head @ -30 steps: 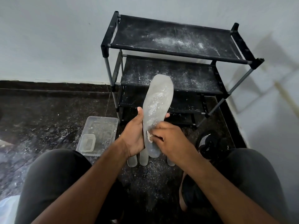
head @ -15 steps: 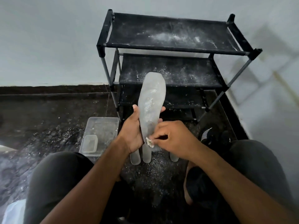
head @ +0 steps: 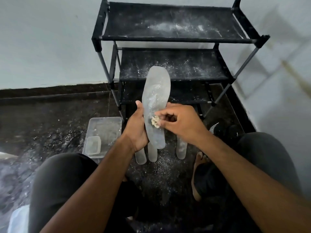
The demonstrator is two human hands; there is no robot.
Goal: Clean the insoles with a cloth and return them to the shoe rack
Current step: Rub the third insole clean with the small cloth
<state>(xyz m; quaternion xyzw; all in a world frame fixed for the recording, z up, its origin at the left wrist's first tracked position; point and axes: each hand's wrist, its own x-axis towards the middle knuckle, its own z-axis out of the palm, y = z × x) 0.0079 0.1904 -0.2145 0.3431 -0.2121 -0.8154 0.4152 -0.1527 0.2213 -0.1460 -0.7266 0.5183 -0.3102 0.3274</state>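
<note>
At frame centre the left hand grips the insole upright, long axis vertical, while the right hand pinches the cloth against its lower middle.

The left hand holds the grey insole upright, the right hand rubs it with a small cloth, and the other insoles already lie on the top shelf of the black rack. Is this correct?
Not quite. In the head view the other insoles lie on the floor below the hands, not on the shoe rack's top shelf, which carries only white dust. The rest holds: the left hand holds the grey insole upright, and the right hand rubs it with a small cloth.
</note>
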